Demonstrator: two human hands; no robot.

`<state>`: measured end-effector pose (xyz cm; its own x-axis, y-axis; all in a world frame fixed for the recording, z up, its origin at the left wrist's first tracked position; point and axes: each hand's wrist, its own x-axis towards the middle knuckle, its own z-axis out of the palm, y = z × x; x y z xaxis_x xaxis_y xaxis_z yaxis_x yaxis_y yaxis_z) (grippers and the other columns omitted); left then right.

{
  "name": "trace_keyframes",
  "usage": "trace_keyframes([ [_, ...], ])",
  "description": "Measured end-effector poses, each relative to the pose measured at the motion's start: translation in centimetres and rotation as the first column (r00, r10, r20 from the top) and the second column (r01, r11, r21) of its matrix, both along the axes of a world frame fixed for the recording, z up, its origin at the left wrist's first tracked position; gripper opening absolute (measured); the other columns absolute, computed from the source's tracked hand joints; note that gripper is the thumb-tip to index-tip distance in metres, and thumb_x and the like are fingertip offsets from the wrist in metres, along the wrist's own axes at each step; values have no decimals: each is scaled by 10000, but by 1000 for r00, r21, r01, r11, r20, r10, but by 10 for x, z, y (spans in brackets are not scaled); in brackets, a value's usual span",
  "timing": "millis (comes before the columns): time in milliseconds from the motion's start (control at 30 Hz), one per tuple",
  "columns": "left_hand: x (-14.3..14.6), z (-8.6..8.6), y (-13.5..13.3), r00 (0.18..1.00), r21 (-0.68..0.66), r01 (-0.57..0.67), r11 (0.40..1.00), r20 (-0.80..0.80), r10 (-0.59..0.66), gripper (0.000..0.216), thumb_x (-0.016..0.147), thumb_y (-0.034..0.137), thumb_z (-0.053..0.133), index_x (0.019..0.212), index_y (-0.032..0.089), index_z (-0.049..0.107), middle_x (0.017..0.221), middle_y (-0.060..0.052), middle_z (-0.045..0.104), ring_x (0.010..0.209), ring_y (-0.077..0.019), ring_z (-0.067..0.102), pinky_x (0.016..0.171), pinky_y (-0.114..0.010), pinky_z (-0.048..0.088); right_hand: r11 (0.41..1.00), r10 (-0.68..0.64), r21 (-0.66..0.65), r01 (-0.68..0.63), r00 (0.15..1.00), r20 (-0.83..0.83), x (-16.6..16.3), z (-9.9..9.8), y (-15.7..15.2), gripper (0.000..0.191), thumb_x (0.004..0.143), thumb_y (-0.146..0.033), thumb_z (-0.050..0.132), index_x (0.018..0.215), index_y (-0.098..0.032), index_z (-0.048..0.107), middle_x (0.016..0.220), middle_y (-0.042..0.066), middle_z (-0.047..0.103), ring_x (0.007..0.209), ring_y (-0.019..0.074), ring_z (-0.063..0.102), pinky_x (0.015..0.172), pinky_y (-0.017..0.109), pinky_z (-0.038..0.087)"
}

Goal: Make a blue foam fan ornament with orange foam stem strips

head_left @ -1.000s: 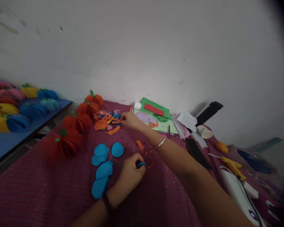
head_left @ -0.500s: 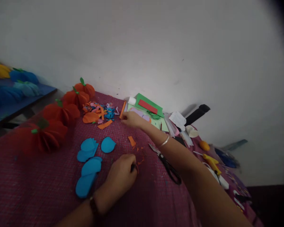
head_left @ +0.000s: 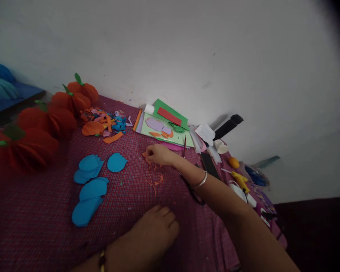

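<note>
On a checked cloth (head_left: pixel 39 234), between blue cutouts (head_left: pixel 93 189) and half-hidden scissors (head_left: pixel 198 201), pinching an orange scrap (head_left: pixel 144 155) at the fingertips of the right hand (head_left: pixel 160 154), curling the left hand (head_left: pixel 151 230) nearer, hold impossible to tell.

The table (head_left: pixel 42 241) (spread with a checked red cloth (head_left: pixel 212 234)) carries four pumpkins (head_left: pixel 52 120) at its left, a scrap heap (head_left: pixel 93 129) beside them, blue cutouts (head_left: pixel 92 189), orange bits (head_left: pixel 159 180), papers (head_left: pixel 187 139), scissors (head_left: pixel 197 198) and a glue gun (head_left: pixel 239 181).
</note>
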<state>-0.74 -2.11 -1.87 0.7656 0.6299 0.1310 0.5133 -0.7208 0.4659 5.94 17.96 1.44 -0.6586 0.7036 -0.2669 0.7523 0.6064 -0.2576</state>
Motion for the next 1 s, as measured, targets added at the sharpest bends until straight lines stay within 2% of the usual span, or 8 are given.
trace_keyframes([
  [133,-1,-8,3,991,-81,-58,995,119,68,211,762,55,499,919,166,585,986,-55,660,895,-211,568,838,-362,454,999,14,-45,-19,995,-99,15,4,4,94,809,-147,548,850,-128,631,714,7,640,635,98,538,583,223,353],
  [267,-3,-10,11,944,-273,-151,950,244,221,174,711,31,477,759,188,536,860,-16,638,800,-165,553,728,-284,432,996,50,-67,-59,989,-137,28,5,-2,155,779,-127,570,928,-143,614,750,4,621,653,109,530,601,232,370],
  [400,-7,-10,22,883,-412,-202,889,315,347,182,748,56,449,785,200,554,811,2,631,753,-145,555,686,-264,401,956,294,36,-292,945,-143,30,3,-14,369,736,-59,561,1083,-183,562,967,46,586,884,155,527,736,253,401],
  [467,-10,-10,25,856,-443,-236,865,327,401,190,772,81,447,844,204,572,827,0,640,766,-150,567,696,-270,397,913,404,112,-393,910,-98,29,1,-18,334,732,-33,530,1029,-180,574,1019,69,547,933,169,505,778,270,393],
  [567,-14,-11,28,834,-436,-295,850,317,452,169,788,97,441,820,199,572,789,-3,627,734,-152,560,676,-272,384,898,425,156,-412,903,-60,27,-3,-17,171,778,-63,508,901,-159,576,926,65,533,847,161,497,756,271,382],
  [667,-15,-11,29,851,-410,-303,860,290,438,161,784,93,436,763,195,558,751,-4,610,700,-152,546,648,-270,372,921,381,132,-368,919,-100,26,-10,-11,84,805,-98,511,787,-157,568,831,43,539,770,145,479,736,261,367],
  [767,-14,-12,27,875,-385,-277,880,277,396,160,786,98,433,766,198,557,775,-8,622,711,-156,556,651,-271,374,970,238,88,-225,956,-171,28,-17,-3,86,783,-96,533,731,-154,567,773,20,563,721,125,480,699,241,359],
  [1000,-13,-11,25,898,-348,-268,898,248,364,159,794,94,425,753,195,541,773,-10,623,708,-157,562,640,-270,375,995,-34,87,53,979,-202,41,-20,18,100,809,-113,487,812,-115,587,704,4,597,615,93,503,583,200,349],
])
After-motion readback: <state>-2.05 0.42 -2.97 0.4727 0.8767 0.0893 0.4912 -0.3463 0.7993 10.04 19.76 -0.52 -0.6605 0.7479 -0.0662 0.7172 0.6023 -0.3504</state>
